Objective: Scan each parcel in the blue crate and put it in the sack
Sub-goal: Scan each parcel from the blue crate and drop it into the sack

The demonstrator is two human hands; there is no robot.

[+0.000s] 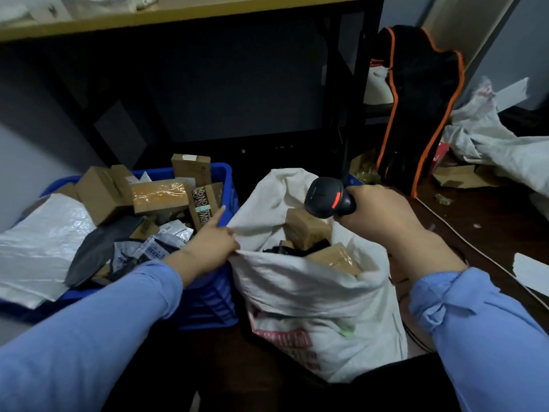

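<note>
A blue crate [208, 298] at the left is heaped with cardboard boxes [104, 194], a tape-wrapped box [160, 196] and grey and white mailer bags [38, 245]. To its right stands a white woven sack [320, 295], open at the top, with brown boxes [306, 227] inside. My left hand [211, 242] pinches the sack's near-left rim, index finger pointing out over the crate. Above the sack's mouth, my right hand [377, 215] grips a black barcode scanner [326, 197] with a red light.
A black shelf frame with a yellow top board [184, 13] rises behind the crate and sack. A black bag with orange trim [421, 108] leans at the back right, beside crumpled white sacks [487, 141]. A thin cable [463, 239] crosses the dark floor on the right.
</note>
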